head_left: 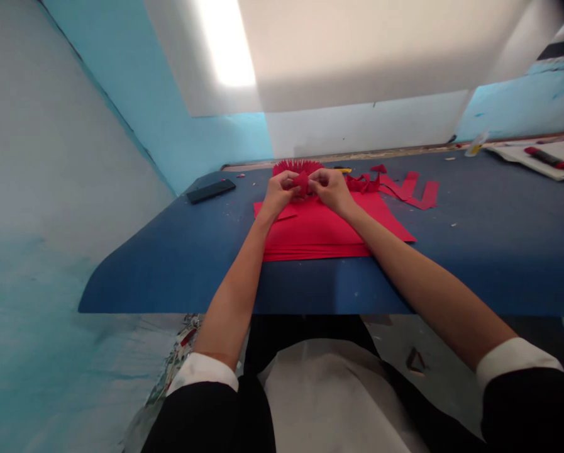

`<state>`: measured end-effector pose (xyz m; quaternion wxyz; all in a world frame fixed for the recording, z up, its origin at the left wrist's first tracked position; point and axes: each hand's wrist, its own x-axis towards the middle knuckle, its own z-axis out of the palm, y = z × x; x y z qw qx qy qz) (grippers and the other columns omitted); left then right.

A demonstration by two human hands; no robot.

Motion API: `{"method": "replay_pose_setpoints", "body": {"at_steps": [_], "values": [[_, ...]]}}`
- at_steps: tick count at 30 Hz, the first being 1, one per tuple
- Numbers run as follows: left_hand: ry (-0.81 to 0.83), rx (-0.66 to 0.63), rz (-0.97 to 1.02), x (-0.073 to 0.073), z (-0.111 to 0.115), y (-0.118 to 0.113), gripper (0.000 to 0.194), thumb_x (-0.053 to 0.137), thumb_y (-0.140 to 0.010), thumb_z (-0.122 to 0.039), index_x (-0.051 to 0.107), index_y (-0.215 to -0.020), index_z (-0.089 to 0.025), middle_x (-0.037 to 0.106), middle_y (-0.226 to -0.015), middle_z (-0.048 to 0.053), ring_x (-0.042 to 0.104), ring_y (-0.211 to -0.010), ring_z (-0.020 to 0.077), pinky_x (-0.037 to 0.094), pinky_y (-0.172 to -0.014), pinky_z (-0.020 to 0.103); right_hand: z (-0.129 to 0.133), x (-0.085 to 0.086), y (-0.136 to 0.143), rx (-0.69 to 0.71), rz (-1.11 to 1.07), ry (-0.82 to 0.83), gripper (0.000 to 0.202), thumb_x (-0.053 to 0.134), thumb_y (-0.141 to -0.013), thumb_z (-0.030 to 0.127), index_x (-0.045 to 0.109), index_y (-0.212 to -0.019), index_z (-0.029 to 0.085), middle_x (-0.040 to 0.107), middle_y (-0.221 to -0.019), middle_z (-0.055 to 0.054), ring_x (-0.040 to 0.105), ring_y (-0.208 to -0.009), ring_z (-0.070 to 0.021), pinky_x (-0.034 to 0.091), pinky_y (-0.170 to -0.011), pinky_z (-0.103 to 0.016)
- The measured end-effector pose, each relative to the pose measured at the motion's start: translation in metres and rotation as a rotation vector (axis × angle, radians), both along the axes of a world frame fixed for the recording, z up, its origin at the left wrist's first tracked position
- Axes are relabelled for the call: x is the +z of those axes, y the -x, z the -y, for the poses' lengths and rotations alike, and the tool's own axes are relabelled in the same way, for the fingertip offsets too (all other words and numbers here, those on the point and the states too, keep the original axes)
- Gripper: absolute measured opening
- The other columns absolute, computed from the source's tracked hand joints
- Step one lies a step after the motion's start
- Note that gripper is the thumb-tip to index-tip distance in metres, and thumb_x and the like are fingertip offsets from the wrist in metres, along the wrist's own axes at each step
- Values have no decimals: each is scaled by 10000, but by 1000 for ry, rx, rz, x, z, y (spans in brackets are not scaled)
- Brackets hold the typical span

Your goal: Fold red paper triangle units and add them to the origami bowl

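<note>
A small folded piece of red paper (301,182) is pinched between both hands, above the far part of a stack of red paper sheets (319,229). My left hand (283,190) grips it from the left with closed fingers. From the right, my right hand (331,187) holds its other edge between thumb and fingertips. Just behind the hands stands a spiky red paper piece (297,166), partly covered by them. A smaller red paper piece (286,214) lies on the stack under my left wrist. Folded red paper bits (364,183) sit right of my right hand.
Red paper strips (423,196) lie on the blue table (168,251) at the right. A dark phone-like object (210,190) rests at the left. Toward the back right are a small glue bottle (476,145) and a red-and-black marker (547,158) on paper. A wall bounds the left.
</note>
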<state>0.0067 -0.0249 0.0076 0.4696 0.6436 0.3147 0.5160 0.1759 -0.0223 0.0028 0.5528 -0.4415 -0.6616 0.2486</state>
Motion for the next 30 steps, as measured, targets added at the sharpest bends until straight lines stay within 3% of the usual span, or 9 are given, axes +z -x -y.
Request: {"method": "replay_pose_setpoints", "body": {"at_steps": [13,22,30], "values": [[-99,-8,-27,-4,-6,0,220,820,-797,-61,676,-932,-159,752,-766,-1,737,-670,129,628,-710,250,0,-2,-1,-41,47,-79,141,605,-796,123,589,-697,222,640,-620,5,522,-576,-144,378,-599,-311],[25,43,15,-2,-5,-3,226,718,-1018,-378,622,-925,-195,735,-738,4,756,-610,151,620,-605,239,5,2,-1,-79,88,-133,143,652,-797,151,576,-700,222,603,-636,10,481,-592,-138,377,-625,-314],[-8,46,30,-2,-6,-3,318,816,-941,-454,659,-865,-189,741,-716,6,701,-590,118,592,-585,215,9,3,0,-66,94,-116,179,645,-827,108,580,-700,217,601,-635,17,464,-605,-142,369,-635,-313]]}}
